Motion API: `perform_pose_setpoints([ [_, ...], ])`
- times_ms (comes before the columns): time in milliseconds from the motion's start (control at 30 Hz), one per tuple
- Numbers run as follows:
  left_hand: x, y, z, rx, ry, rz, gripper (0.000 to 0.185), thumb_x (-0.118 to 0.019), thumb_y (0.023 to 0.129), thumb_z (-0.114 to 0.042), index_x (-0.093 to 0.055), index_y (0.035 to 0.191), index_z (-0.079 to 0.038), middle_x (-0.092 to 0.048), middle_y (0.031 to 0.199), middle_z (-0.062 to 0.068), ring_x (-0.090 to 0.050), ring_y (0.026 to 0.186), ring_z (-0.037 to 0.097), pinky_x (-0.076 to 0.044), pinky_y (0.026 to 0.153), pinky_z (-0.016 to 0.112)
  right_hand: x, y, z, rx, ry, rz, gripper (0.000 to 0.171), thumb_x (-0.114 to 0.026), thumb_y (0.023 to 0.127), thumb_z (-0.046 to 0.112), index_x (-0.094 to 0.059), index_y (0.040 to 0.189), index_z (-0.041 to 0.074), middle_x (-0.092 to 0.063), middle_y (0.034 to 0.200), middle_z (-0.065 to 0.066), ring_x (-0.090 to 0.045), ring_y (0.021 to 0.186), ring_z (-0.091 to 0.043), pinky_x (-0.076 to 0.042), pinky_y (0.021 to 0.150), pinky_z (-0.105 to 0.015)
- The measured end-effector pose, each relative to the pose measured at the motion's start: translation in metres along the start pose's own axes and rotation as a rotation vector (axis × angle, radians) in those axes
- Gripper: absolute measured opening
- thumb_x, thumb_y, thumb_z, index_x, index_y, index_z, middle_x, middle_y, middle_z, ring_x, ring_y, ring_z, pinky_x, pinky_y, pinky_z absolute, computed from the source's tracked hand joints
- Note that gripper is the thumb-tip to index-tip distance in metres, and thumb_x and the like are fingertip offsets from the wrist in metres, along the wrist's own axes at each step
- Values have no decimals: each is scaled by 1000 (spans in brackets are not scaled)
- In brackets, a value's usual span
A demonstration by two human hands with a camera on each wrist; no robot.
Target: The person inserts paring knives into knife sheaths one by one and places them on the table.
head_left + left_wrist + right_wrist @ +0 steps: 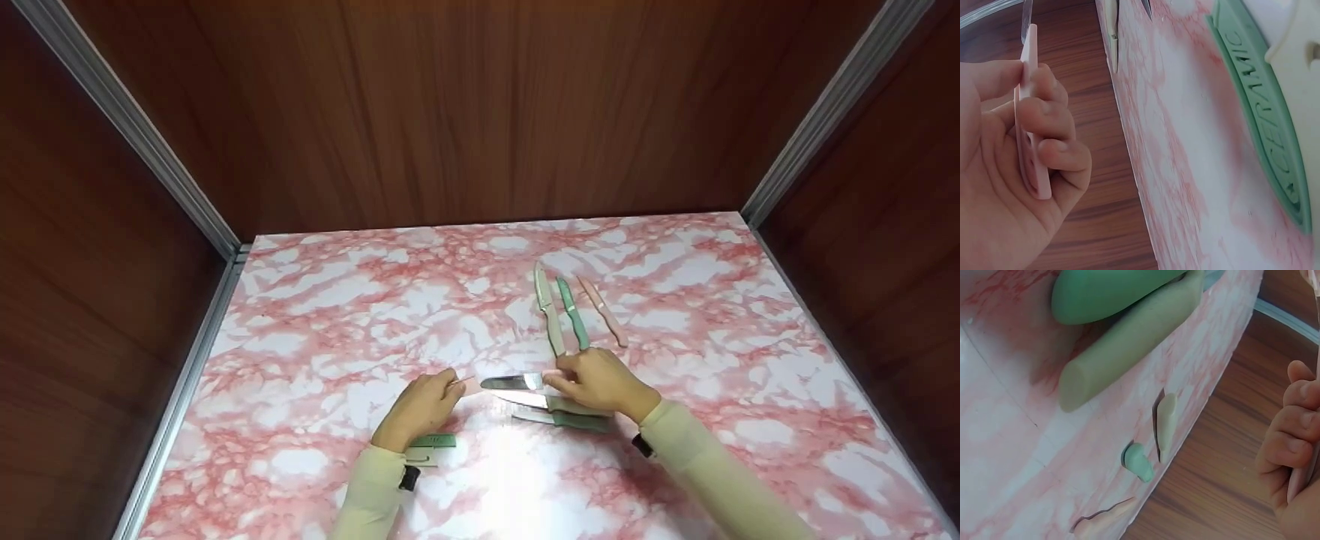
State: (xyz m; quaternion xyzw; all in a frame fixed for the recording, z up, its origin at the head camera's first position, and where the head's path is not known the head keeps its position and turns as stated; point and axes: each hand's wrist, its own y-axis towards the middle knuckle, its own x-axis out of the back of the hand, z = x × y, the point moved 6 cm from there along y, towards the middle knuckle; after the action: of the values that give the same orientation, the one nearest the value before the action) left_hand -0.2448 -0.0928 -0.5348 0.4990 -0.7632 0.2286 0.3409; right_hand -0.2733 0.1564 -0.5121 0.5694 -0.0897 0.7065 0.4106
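My left hand (pixel 420 405) pinches a pink blade sheath (pixel 1032 112), thumb on one side and curled fingers on the other. My right hand (pixel 604 382) grips a knife by its pink handle (pixel 1301 484). Its blade (pixel 511 382) points left, with the tip at the sheath's end; whether it is inside I cannot tell. Just below the blade, a cream-handled knife (pixel 577 407) and a green-handled knife (pixel 581 423) lie side by side, bare blades pointing left. Beside my left wrist lie a green sheath (pixel 1264 112) marked CERAMIC and a cream sheath (pixel 1297 79).
Farther back on the pink-and-white marbled table (pixel 360 322) lie a cream knife (pixel 553 326), a green knife (pixel 576 322) and a pink knife (pixel 609 319) in a row, handles toward me. Brown wood-grain panels (pixel 480 112) with metal edge strips enclose the table.
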Motion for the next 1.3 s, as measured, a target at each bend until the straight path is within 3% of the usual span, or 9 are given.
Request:
perform_pose_setpoints([
  [300, 3, 0, -2, -20, 32, -39, 27, -50, 98, -26, -47, 74, -16, -34, 58, -9, -31, 50, 7, -29, 51, 25, -1, 1, 4, 52, -42, -8, 39, -60, 92, 35, -43, 60, 23, -29, 50, 17, -29, 43, -1, -29, 44, -24],
  [533, 1, -1, -4, -28, -1, -4, 22, -50, 99, -27, -51, 80, -16, -38, 60, -9, -35, 52, 8, -31, 52, 26, 1, 1, 6, 80, -62, -13, 38, -61, 92, 35, -46, 60, 23, -29, 51, 17, -30, 43, -1, -32, 44, -24],
  [1300, -1, 1, -15, -49, 11, 21, 23, -50, 99, -27, -53, 79, -16, -38, 60, -9, -35, 52, 7, -32, 53, 25, -2, 3, 9, 77, -12, 37, 42, -57, 94, 38, -39, 58, 25, -26, 51, 16, -23, 42, 2, -24, 42, -20],
])
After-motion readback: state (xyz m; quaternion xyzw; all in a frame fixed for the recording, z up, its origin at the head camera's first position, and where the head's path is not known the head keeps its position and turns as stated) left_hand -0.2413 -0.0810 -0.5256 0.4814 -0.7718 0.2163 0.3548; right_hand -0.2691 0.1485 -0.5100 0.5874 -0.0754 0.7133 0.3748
